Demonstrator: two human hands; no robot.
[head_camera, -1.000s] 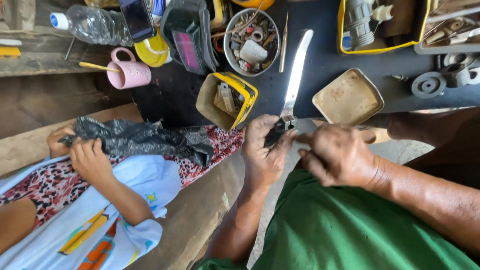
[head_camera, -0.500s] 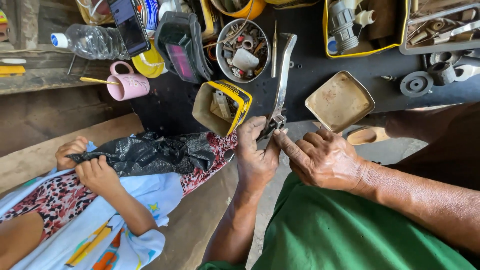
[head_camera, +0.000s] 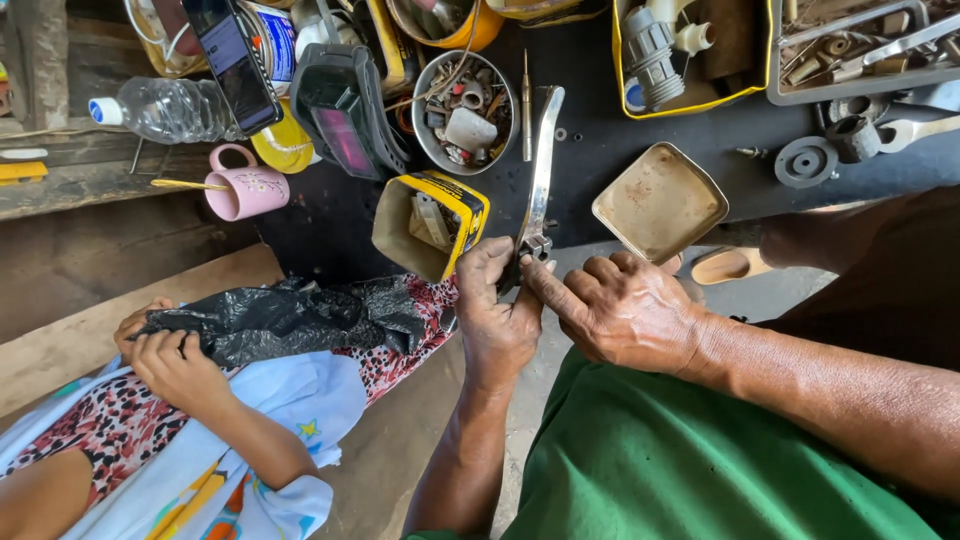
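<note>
Over the lap of the person in the green shirt, the left hand (head_camera: 497, 325) grips the lower end of a long, curved, chromed metal lever (head_camera: 541, 170), fingers wrapped tight around its dark mounting end. The right hand (head_camera: 625, 312) lies just beside it, mostly open, with the index fingertip pressing at the small fitting where the lever meets the left hand's grasp.

Compared with a second ago, the lever's free end points more steeply up and away, now reaching past the round tin of screws and small parts (head_camera: 466, 112) on the dark workbench (head_camera: 590, 160). The right hand, earlier closed over the lever's base, has spread and slid back a little, so only its fingertip works at the fitting. My reading is that gross handling has given way to fine fiddling at the joint.

Near the hands stand a cut-open yellow can (head_camera: 428, 222) and an empty, rust-stained rectangular tin tray (head_camera: 660, 200). Farther left sit a pink mug (head_camera: 246, 190), a clear plastic bottle (head_camera: 165, 112) and a dark welding mask (head_camera: 345, 110).

At lower left another person's hands (head_camera: 165, 355) hold a crumpled black plastic bag (head_camera: 275, 318), well apart from the lever.
</note>
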